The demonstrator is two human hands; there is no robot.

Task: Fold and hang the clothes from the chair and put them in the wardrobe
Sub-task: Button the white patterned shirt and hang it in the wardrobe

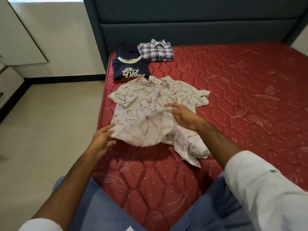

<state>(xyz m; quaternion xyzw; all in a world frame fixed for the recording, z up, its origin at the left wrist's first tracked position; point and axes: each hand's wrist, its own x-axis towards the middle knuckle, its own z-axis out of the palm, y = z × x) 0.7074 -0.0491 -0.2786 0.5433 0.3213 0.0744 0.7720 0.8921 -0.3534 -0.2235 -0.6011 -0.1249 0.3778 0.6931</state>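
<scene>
A cream short-sleeved shirt with a red marbled print (pixel 150 104) lies spread on the red mattress (pixel 233 97), collar away from me, its lower hem bunched and lifted. My left hand (pixel 101 139) grips the raised hem at its left edge. My right hand (pixel 181 115) rests on the fabric at the hem's right side, fingers spread and blurred; whether it pinches the cloth is unclear. Behind the shirt sit a folded navy T-shirt with white lettering (pixel 130 69), a dark folded garment (pixel 126 50) and a folded plaid shirt (pixel 155 50).
A dark blue padded headboard (pixel 191 22) stands behind the mattress. Beige floor (pixel 50 122) runs along the bed's left side, with a white cabinet door (pixel 18 35) at far left. My blue-jeaned knees press against the mattress's near corner.
</scene>
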